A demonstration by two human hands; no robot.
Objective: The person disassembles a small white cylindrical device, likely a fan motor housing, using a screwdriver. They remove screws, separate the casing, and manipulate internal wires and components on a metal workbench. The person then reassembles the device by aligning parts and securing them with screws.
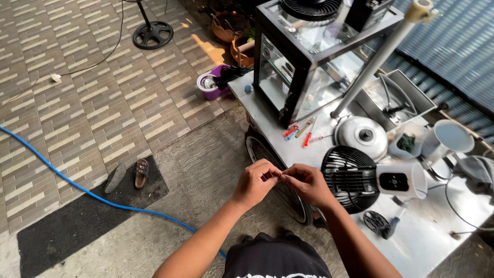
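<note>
From my remote seat I take the small black desk fan (351, 178), lying on the metal counter (432, 237), as my landmark. Just left of the fan, out past the counter's edge and over the concrete floor, my left hand (256, 183) and right hand (307, 184) meet fingertip to fingertip, both curled closed and pinching something tiny between them; I cannot tell what the small thing (278, 176) is, as the fingers hide nearly all of it. It sits right at the point where the two hands touch, level with the fan's grille and near a dark wheel (280, 180) under the counter. Right of the fan, touching it, is its white motor housing (401, 181) with a dark square panel whose marking I cannot read. Above the fan lies a round white domed cover (363, 135), and left of that, red and blue handled screwdrivers (301, 131). Further above the fan stands a glass case with a black frame (303, 62). Up and right of the fan are a white cup (446, 139) and a clear bag of green stuff (406, 144). Far left of the fan, a blue hose (77, 188) crosses the floor by a dark mat (77, 226) carrying a pair of sandals (128, 175).
</note>
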